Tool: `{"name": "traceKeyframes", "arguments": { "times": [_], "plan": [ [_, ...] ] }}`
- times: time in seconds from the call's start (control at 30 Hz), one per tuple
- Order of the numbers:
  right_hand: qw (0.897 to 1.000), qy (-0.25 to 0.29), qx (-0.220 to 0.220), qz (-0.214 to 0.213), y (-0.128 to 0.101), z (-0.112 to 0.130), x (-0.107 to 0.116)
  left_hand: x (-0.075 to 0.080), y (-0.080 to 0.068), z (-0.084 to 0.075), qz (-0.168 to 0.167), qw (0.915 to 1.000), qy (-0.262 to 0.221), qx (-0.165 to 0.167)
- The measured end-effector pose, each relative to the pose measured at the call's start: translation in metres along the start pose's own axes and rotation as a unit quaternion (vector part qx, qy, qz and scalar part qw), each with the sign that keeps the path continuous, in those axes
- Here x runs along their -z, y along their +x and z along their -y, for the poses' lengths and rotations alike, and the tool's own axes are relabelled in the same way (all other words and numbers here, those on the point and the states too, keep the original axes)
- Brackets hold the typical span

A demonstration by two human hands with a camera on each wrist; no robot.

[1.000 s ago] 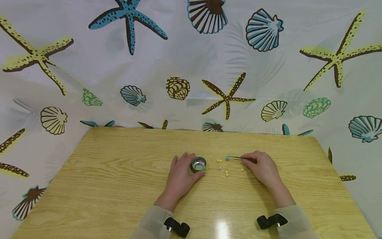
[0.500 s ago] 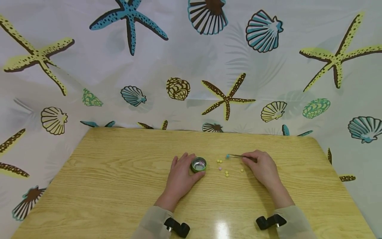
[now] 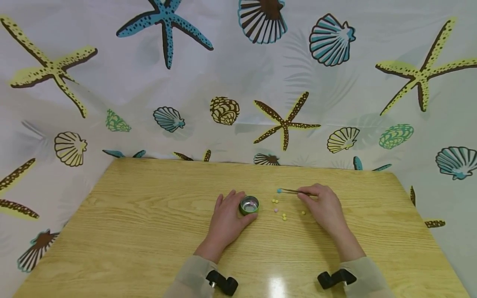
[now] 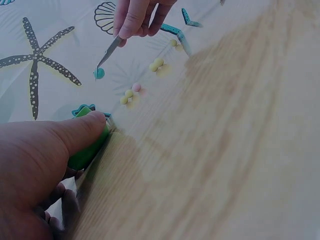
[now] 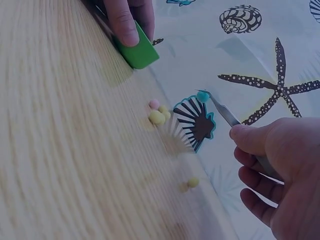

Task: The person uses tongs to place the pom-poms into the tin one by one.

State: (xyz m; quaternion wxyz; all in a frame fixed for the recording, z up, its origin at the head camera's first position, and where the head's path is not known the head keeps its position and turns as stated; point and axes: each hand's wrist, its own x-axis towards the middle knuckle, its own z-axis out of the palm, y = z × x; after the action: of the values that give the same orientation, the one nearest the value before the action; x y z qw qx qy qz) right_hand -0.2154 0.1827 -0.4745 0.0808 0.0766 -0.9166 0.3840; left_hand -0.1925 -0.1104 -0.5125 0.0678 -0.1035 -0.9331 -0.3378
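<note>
Raised since 0.5 s ago: our right hand (image 3: 323, 205) pinches tweezers (image 3: 294, 191) gripping the blue bead (image 3: 279, 191). Left hand (image 3: 226, 219) grips the green tin (image 3: 249, 205). We judge mid-carry; next, a steady move left to the tin.

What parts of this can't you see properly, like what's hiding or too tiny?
- Inside the green tin: head view shows only a shiny bottom, too small to tell whether beads lie in it; the left hand covers it in the left wrist view.
- Tweezers: the handle end is hidden inside the right hand.
- Loose beads: too small in the head view to tell their exact shape.
</note>
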Motion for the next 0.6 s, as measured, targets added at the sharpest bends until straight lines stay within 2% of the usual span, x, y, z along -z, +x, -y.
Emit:
{"name": "traceKeyframes", "arguments": {
  "times": [0.3, 0.6],
  "plan": [
    [1.0, 0.025, 0.001, 0.008, 0.0, 0.012, -0.005, 0.0, -0.001, 0.002, -0.004, 1.0, -0.001, -0.004],
    [0.999, 0.035, 0.024, 0.02, -0.004, 0.026, -0.013, 0.0, 0.001, 0.001, 0.0, 1.0, -0.002, -0.002]
  ]
}}
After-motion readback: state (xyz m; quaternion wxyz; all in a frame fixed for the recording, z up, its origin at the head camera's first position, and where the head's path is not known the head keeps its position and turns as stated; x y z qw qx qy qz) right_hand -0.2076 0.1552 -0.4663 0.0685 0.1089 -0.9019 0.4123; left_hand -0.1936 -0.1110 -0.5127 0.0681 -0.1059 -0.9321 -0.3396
